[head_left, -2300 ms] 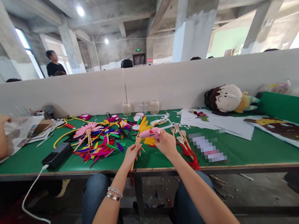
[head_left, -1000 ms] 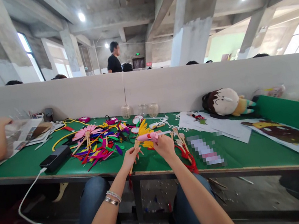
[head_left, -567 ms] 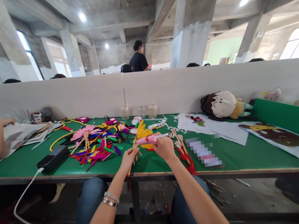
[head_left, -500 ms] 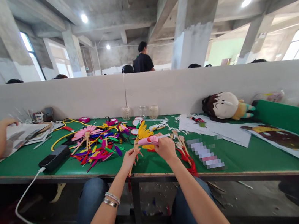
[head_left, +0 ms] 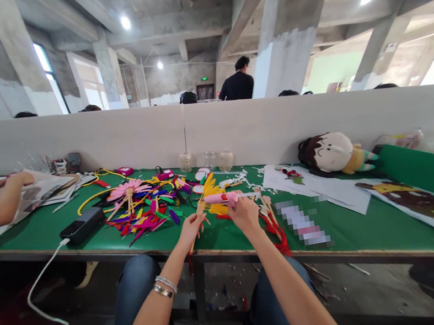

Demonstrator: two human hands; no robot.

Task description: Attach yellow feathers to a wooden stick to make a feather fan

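My right hand [head_left: 245, 213] is closed around a pink glue gun [head_left: 220, 198] that lies level above the green table [head_left: 89, 246], its nozzle pointing left. My left hand [head_left: 190, 227] pinches a thin wooden stick [head_left: 198, 215] whose upper end carries yellow feathers [head_left: 208, 186] just under the gun. Both hands hover near the table's front edge. A silver bracelet [head_left: 163, 285] circles my left wrist.
A heap of coloured feathers [head_left: 145, 211] and a pink feather flower [head_left: 126, 189] lie to the left. A black power pack [head_left: 82, 225] with a white cable, wooden sticks with red tassels [head_left: 271, 220], papers [head_left: 321, 183], a plush doll [head_left: 335, 153], glass jars [head_left: 210, 159]. A neighbour's arm [head_left: 1, 203] rests at far left.
My hands have stayed together on the gun and stick with only slight shifts. The person behind the partition has walked from left to right. The camera view has drifted a little.
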